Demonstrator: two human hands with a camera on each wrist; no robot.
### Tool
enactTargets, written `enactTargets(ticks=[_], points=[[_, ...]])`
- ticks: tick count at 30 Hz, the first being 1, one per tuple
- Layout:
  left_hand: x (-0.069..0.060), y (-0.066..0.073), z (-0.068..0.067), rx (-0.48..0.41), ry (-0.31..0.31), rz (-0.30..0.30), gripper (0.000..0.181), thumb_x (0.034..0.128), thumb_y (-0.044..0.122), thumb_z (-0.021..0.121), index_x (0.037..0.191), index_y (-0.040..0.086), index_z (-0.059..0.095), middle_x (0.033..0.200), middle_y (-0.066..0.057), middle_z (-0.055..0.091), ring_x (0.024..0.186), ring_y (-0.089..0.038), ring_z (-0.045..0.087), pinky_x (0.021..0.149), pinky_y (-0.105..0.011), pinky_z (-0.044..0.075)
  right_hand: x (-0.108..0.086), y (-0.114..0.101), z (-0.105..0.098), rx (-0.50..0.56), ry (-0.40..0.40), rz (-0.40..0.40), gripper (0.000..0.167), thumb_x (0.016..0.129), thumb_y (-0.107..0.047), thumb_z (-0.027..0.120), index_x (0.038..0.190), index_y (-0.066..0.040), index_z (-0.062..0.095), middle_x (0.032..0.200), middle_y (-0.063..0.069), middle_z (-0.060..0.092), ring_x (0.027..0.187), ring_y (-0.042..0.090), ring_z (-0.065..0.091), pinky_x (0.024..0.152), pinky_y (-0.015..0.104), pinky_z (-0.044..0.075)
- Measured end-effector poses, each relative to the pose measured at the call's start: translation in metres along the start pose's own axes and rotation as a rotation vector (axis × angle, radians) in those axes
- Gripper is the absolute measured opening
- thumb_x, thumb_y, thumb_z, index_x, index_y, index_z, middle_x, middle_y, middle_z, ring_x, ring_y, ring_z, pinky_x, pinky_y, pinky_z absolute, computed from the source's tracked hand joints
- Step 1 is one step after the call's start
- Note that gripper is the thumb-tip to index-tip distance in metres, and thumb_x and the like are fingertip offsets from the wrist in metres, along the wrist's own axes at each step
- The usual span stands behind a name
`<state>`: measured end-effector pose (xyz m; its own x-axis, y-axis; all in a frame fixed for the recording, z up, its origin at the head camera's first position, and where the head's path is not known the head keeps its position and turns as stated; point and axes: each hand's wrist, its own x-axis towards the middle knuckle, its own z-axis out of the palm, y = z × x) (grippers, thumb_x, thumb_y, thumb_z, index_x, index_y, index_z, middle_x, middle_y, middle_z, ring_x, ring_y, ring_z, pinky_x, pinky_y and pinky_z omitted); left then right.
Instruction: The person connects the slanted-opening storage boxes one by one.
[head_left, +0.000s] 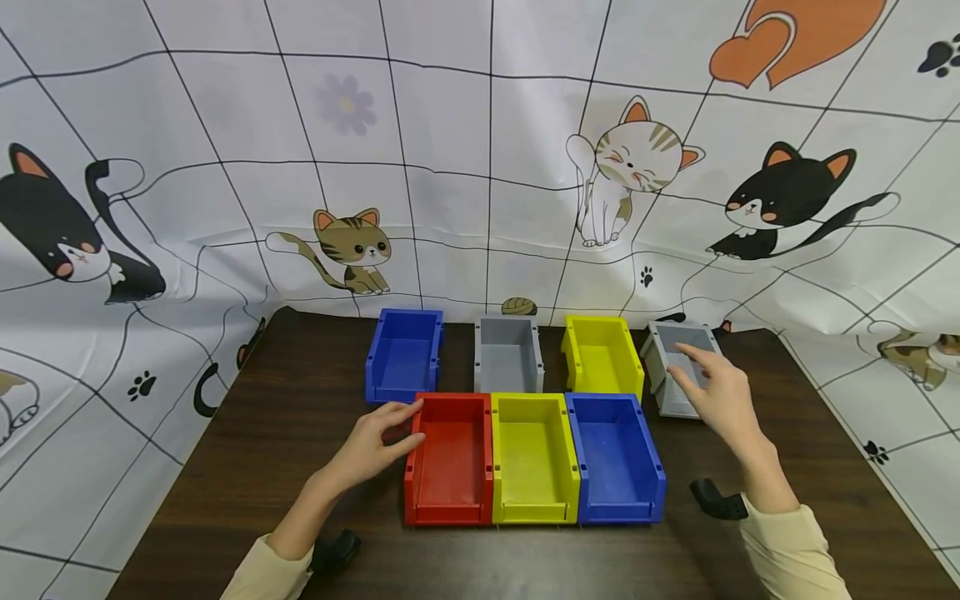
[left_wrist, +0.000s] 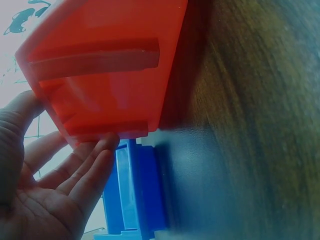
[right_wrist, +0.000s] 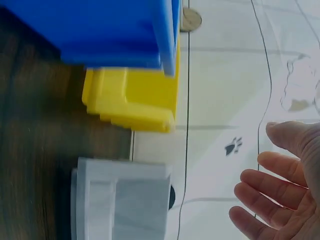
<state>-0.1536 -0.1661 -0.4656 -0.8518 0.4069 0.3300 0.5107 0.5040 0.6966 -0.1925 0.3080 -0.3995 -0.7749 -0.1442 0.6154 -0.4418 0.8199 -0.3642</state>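
Three bins stand side by side at the front: a red bin (head_left: 450, 454), a yellow bin (head_left: 530, 454) and a blue bin (head_left: 613, 458). My left hand (head_left: 372, 443) touches the red bin's outer left side near its back corner. In the left wrist view its fingertips (left_wrist: 107, 142) rest against the red wall, fairly straight, with the thumb at the rim. My right hand (head_left: 718, 398) hovers over the tilted grey bin (head_left: 678, 404) at the back right. Its fingers are spread and loosely bent, holding nothing.
Behind the front row stand a blue bin (head_left: 405, 358), a grey bin (head_left: 508, 354) and a yellow bin (head_left: 602, 354). A dark wooden table (head_left: 247, 433) carries everything. Cat-printed white cloth (head_left: 450, 192) hangs behind and beside it. Black wrist-worn pieces (head_left: 716, 500) sit by the sleeves.
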Motion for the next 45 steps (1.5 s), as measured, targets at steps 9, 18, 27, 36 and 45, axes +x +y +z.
enactTargets(ticks=[9,18,27,36,45], points=[[-0.001,0.0,0.0,0.004,0.004,-0.002,0.051,0.0848,0.011,0.069,0.13,-0.006,0.052,0.111,-0.014,0.06,0.096,-0.027,0.06,0.082,-0.039,0.053,0.006,0.029,-0.003,-0.005,0.064,0.088,0.03,0.08,0.002,0.068,0.109,0.01,0.063,0.101,0.03,0.062,0.088,0.043,0.059,0.07,0.046,0.05],[-0.001,0.001,-0.001,-0.007,-0.002,-0.016,0.051,0.0857,0.013,0.069,0.13,-0.005,0.052,0.112,-0.015,0.06,0.098,-0.028,0.059,0.083,-0.039,0.053,0.008,0.064,0.0,-0.055,0.088,0.213,0.03,0.082,0.001,0.067,0.11,0.009,0.063,0.1,0.031,0.063,0.082,0.042,0.061,0.064,0.003,0.028],[-0.001,0.001,-0.001,-0.013,0.001,-0.019,0.052,0.0849,0.011,0.069,0.13,-0.006,0.052,0.112,-0.015,0.06,0.097,-0.026,0.06,0.082,-0.038,0.053,0.009,0.083,0.002,-0.09,0.025,0.35,0.028,0.086,-0.004,0.063,0.111,0.01,0.062,0.1,0.03,0.063,0.081,0.04,0.058,0.068,0.04,0.042],[-0.001,0.0,0.0,0.0,0.003,-0.007,0.052,0.0851,0.012,0.069,0.131,-0.005,0.052,0.111,-0.014,0.06,0.096,-0.026,0.059,0.082,-0.04,0.053,0.007,0.098,0.005,-0.073,-0.02,0.396,0.029,0.088,-0.004,0.061,0.111,0.012,0.061,0.099,0.029,0.064,0.078,0.023,0.063,0.076,0.044,0.043],[-0.001,0.002,0.0,-0.01,-0.004,-0.018,0.051,0.0855,0.013,0.069,0.131,-0.005,0.052,0.11,-0.013,0.06,0.096,-0.029,0.059,0.082,-0.041,0.052,0.004,0.108,0.007,-0.041,-0.052,0.423,0.029,0.086,-0.003,0.063,0.11,0.014,0.06,0.099,0.031,0.063,0.064,-0.029,0.029,0.063,0.014,0.037]])
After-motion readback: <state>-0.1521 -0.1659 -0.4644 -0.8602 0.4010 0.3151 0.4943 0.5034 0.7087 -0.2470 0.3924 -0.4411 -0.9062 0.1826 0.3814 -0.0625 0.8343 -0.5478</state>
